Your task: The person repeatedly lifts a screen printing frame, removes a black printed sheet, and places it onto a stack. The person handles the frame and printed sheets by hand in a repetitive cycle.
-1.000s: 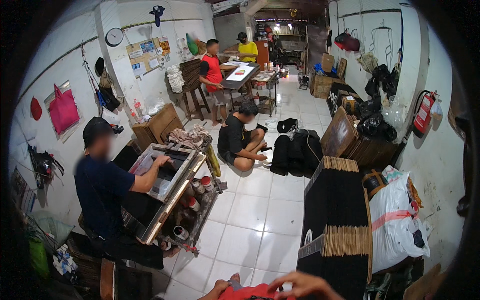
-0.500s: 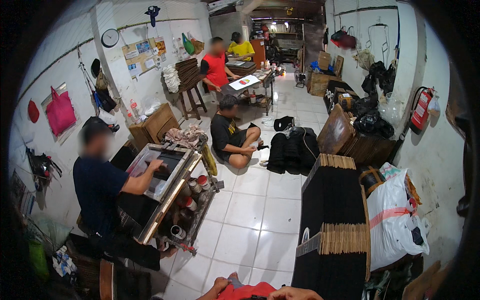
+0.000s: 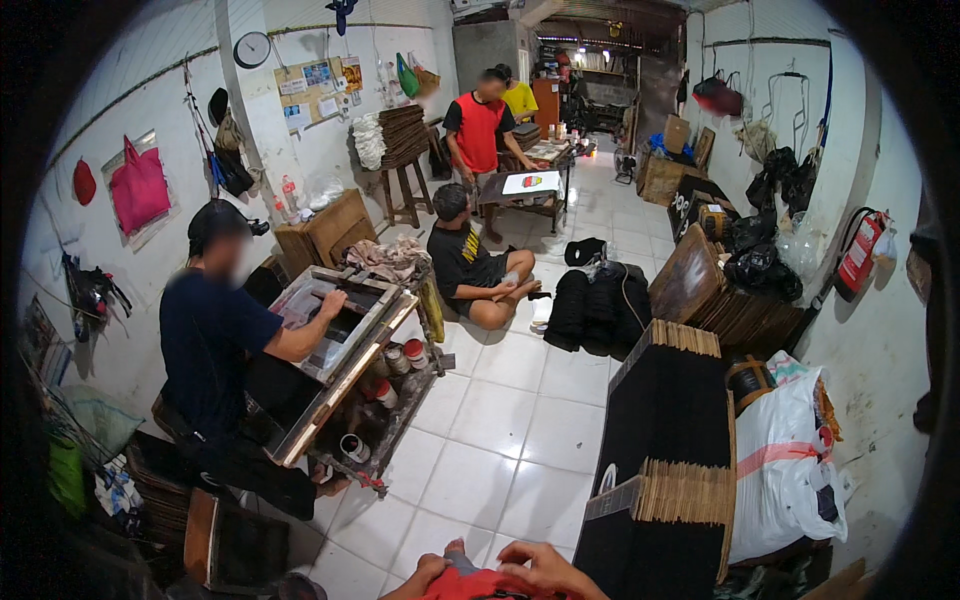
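Note:
Both my hands are at the lower edge, by my red shirt (image 3: 470, 584). My left hand (image 3: 431, 569) rests beside the grey cloth over my leg (image 3: 461, 562); its fingers are mostly hidden. Just above the shirt, my right hand (image 3: 545, 570) has its fingers bent and spread apart, and nothing shows in it. To its right stands a long row of black panels with brown edges (image 3: 678, 490), packed tightly; neither hand touches it.
At left, a person in a dark shirt (image 3: 215, 330) works over a printing frame (image 3: 350, 325), with paint cans (image 3: 415, 350) beneath. Another sits on the tiles beside black bundles (image 3: 590, 305). Two more people stand farther back by a table. A white sack (image 3: 775, 470) leans at right.
The view has shifted, so the room sits differently in it. My right hand has risen and come left, fingers more visible. The person in red stands more upright behind the printed sheet.

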A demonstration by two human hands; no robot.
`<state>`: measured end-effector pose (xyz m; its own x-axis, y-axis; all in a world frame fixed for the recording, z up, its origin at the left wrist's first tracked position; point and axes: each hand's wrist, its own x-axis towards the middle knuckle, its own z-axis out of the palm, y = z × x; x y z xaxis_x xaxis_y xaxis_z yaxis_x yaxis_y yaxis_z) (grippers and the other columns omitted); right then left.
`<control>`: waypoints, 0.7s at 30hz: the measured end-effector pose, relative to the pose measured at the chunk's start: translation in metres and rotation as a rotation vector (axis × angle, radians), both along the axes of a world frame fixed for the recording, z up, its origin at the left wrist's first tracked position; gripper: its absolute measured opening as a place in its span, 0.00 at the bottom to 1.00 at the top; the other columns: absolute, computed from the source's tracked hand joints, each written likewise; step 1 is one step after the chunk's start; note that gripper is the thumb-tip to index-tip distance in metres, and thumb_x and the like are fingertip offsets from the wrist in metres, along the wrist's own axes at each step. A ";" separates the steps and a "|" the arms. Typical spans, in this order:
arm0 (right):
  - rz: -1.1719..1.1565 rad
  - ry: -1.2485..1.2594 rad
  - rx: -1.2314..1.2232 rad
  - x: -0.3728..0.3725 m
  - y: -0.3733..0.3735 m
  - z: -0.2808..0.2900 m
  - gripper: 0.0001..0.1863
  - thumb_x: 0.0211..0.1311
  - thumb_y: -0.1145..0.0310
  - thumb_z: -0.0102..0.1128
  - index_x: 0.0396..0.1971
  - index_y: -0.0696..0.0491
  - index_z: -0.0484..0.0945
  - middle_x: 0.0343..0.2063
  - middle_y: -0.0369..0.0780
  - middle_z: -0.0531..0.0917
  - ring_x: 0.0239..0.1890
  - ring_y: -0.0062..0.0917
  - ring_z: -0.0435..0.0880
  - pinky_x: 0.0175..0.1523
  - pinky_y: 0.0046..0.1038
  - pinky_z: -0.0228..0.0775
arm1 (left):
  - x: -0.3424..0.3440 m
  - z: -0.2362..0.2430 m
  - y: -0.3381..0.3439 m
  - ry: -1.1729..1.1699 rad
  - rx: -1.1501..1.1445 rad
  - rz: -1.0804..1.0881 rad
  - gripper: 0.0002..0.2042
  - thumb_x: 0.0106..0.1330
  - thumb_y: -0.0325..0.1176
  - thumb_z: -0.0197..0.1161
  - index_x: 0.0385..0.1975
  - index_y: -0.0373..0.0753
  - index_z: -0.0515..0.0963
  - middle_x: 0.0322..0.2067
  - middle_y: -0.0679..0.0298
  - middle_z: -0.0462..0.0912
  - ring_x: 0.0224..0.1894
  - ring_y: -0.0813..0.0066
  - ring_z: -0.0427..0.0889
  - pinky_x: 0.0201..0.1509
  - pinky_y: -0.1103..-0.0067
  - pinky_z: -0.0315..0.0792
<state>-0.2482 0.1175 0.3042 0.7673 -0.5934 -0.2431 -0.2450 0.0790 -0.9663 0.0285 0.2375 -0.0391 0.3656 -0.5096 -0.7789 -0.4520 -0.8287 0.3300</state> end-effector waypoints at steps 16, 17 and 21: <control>-0.515 0.742 0.518 -0.175 0.109 -0.387 0.11 0.45 0.64 0.59 0.19 0.57 0.81 0.21 0.43 0.82 0.22 0.27 0.80 0.28 0.30 0.71 | 0.010 0.001 -0.002 0.094 0.031 0.156 0.22 0.50 0.48 0.65 0.34 0.33 0.80 0.34 0.55 0.82 0.37 0.65 0.81 0.43 0.73 0.73; -0.337 0.880 0.372 -0.184 0.125 -0.408 0.12 0.45 0.62 0.59 0.20 0.56 0.81 0.22 0.43 0.82 0.23 0.28 0.80 0.29 0.31 0.72 | 0.011 0.005 -0.003 0.104 0.050 0.180 0.22 0.50 0.48 0.65 0.34 0.32 0.80 0.34 0.54 0.82 0.38 0.64 0.81 0.44 0.73 0.73; 0.129 1.058 -0.019 -0.191 0.166 -0.480 0.15 0.45 0.57 0.58 0.23 0.54 0.82 0.25 0.45 0.82 0.28 0.31 0.82 0.33 0.31 0.73 | 0.018 0.006 -0.004 0.017 0.051 0.027 0.22 0.50 0.48 0.65 0.34 0.33 0.80 0.36 0.54 0.82 0.40 0.63 0.81 0.46 0.74 0.72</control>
<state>-0.4390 0.2832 -0.1757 0.2288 -0.5330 -0.8146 -0.9659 -0.0201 -0.2581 0.0464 0.2331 -0.0336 0.3650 -0.4593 -0.8098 -0.4243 -0.8563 0.2944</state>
